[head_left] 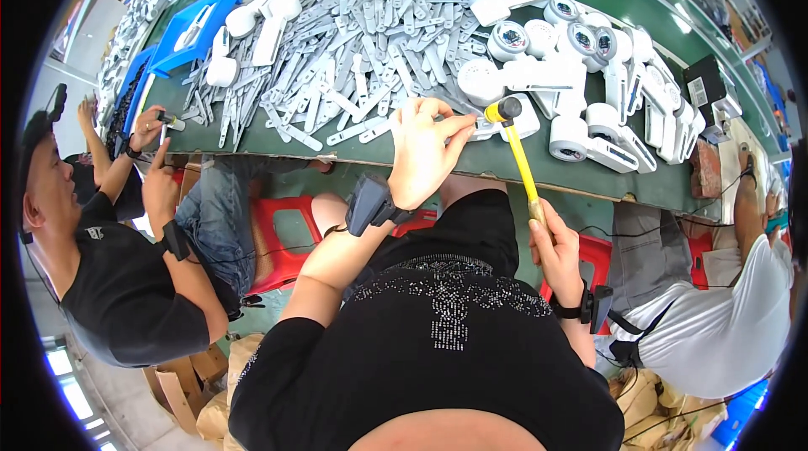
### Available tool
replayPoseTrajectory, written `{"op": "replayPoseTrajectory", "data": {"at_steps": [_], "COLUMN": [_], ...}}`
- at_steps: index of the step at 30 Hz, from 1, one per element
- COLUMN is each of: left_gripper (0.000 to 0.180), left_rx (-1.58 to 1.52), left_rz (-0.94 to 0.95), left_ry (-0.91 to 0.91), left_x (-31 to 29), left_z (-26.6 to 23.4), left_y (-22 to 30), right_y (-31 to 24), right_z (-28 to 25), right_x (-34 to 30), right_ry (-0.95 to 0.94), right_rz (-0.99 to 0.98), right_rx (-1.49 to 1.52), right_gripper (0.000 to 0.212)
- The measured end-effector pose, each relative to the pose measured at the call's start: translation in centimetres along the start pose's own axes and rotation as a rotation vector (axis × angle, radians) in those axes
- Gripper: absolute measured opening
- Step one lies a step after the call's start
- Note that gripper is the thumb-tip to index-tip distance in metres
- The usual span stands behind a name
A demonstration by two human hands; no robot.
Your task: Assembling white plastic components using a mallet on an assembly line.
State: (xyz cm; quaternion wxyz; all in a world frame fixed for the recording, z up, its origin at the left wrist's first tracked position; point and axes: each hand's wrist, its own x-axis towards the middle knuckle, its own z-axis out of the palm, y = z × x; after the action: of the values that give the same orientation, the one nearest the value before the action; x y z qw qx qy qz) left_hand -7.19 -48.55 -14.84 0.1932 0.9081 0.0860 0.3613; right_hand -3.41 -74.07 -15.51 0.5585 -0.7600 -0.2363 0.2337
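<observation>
My right hand (555, 251) is wrapped round the lower handle of a small mallet (522, 161) with a yellow shaft and a black and yellow head. The mallet stands slanted, its head up over the near edge of the bench. My left hand (423, 150) is just left of the mallet head, thumb and fingertips pinched together. What they pinch is too small to make out. By those fingertips and partly behind the mallet head lies a white plastic housing (528, 119) with a rounded end.
A wide heap of grey plastic strips (370, 47) covers the green bench. Several white round-headed housings (581, 39) lie at the right, near a black box (714, 93) and a brick (705, 172). A blue tray (198, 26) stands far left. Co-workers sit on both sides.
</observation>
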Motion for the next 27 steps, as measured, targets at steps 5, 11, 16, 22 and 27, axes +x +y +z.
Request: {"op": "replayPoseTrajectory", "data": {"at_steps": [5,11,16,22,27], "left_gripper": [0.020,0.016,0.014,0.013,0.011], "left_rx": [-0.330,-0.512,-0.481,-0.439,-0.431], "left_rz": [-0.099,-0.201,-0.226,-0.204,-0.200], "left_ry": [0.013,0.056,-0.020,-0.009,-0.008], "left_x": [-0.6,-0.6,-0.3,-0.2,-0.3], "left_z": [1.1,1.6,1.6,1.5,1.7], "left_y": [-0.9,-0.9,-1.2,-1.0,-0.9], "right_y": [-0.5,-1.5,-1.9,-3.6,-3.5], "right_z": [-0.4,-1.0,-1.1,-1.8,-1.8], "right_x": [-0.1,-0.1,-0.2,-0.6,-0.1], "right_ry": [-0.019,-0.018,0.011,0.033,0.002], "right_rz": [0.004,-0.010,-0.044,-0.096,-0.052], "right_rx": [-0.003,-0.079,-0.095,-0.181,-0.238], "right_gripper": [0.038,0.038,0.039,0.037,0.036]}}
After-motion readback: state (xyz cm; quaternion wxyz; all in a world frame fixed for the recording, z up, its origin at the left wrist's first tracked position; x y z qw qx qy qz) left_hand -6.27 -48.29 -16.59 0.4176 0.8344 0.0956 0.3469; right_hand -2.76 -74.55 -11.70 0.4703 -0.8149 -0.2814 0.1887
